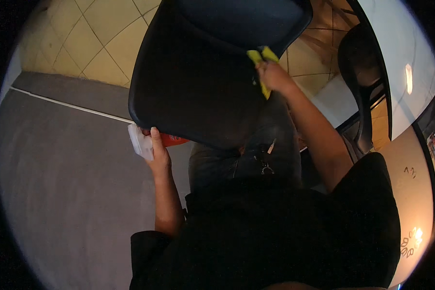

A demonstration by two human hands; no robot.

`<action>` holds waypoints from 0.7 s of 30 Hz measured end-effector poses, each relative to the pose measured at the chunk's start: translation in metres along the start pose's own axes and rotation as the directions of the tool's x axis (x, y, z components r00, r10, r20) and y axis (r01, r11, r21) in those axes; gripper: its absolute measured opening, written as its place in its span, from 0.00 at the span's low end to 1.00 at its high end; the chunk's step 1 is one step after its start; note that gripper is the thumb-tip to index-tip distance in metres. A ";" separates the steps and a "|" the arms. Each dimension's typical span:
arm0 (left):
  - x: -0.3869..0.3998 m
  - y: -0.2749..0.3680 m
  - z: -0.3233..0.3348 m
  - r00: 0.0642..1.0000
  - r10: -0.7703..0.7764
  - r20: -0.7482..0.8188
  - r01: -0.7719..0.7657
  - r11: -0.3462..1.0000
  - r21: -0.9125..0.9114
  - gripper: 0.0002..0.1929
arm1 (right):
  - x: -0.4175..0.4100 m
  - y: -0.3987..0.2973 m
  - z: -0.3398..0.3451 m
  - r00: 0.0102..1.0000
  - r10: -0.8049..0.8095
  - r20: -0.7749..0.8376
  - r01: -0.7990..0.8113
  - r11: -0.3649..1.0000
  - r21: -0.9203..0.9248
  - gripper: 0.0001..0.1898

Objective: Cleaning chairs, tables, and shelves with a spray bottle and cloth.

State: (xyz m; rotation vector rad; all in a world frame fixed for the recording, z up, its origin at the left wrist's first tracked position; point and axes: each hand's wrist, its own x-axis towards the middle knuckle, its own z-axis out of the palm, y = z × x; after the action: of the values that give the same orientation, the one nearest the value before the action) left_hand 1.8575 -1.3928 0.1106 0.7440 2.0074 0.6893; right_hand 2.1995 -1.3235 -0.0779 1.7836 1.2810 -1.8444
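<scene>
A black chair (188, 79) with a smooth padded seat stands before me, its surface filling the upper middle of the view. My left hand (157, 146) is at the chair's near left corner, thumb up at its edge, and grips a bottle (174, 140) with red contents or a red label and a white top part, partly hidden by the chair and fingers. My right hand (275, 78) is closed around a yellow cloth (266, 88) at the right side of the chair, where parts of the cloth stick out above and below the fingers.
Beige floor tiles (105, 43) lie beyond the chair at the upper left. A grey surface (76, 174) with a thin white strip (72, 106) fills the left. A second dark chair (355, 61) stands at the right, beside a white glossy tabletop (398, 54). A pale surface with dark markings (413, 181) is at the lower right.
</scene>
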 end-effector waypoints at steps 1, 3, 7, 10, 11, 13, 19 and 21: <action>0.005 0.002 0.010 1.000 0.001 0.023 0.000 0.999 -0.034 0.24 | 0.041 0.059 0.001 0.975 -0.095 -0.199 0.058 0.981 -0.183 0.18; 0.010 -0.005 0.012 1.000 -0.008 -0.002 0.008 0.999 -0.047 0.24 | 0.029 0.013 0.026 0.951 -0.263 0.161 0.305 0.730 -0.611 0.18; -0.002 0.006 0.012 0.999 0.042 -0.030 -0.044 0.998 -0.052 0.23 | -0.110 -0.108 0.073 0.802 -0.556 -0.220 0.514 0.829 -0.220 0.23; -0.001 0.006 0.003 0.999 -0.022 -0.036 0.022 1.000 0.005 0.23 | -0.088 -0.074 0.043 0.838 -0.546 -0.028 0.546 0.836 0.045 0.23; 0.000 0.004 0.002 0.999 -0.051 -0.015 0.052 0.999 0.013 0.24 | -0.069 -0.051 0.023 0.867 -0.497 0.041 0.496 0.867 0.045 0.22; -0.001 0.004 0.000 0.997 -0.077 -0.001 0.077 0.997 0.027 0.24 | -0.015 -0.003 -0.001 0.916 -0.388 0.100 0.387 0.922 0.025 0.23; 0.002 0.008 0.006 0.999 -0.040 -0.031 0.038 0.997 -0.068 0.27 | 0.086 0.066 -0.047 0.863 -0.435 0.257 0.505 0.747 -0.431 0.21; 0.002 0.011 0.007 0.999 -0.037 -0.007 0.036 0.997 -0.065 0.27 | 0.092 0.068 -0.051 0.849 -0.460 0.259 0.523 0.660 -0.539 0.19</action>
State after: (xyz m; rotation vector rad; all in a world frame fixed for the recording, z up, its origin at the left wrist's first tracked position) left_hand 1.8652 -1.3826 0.1140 0.6659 1.9911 0.7339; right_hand 2.2630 -1.2909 -0.1808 1.0436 2.1656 -1.4511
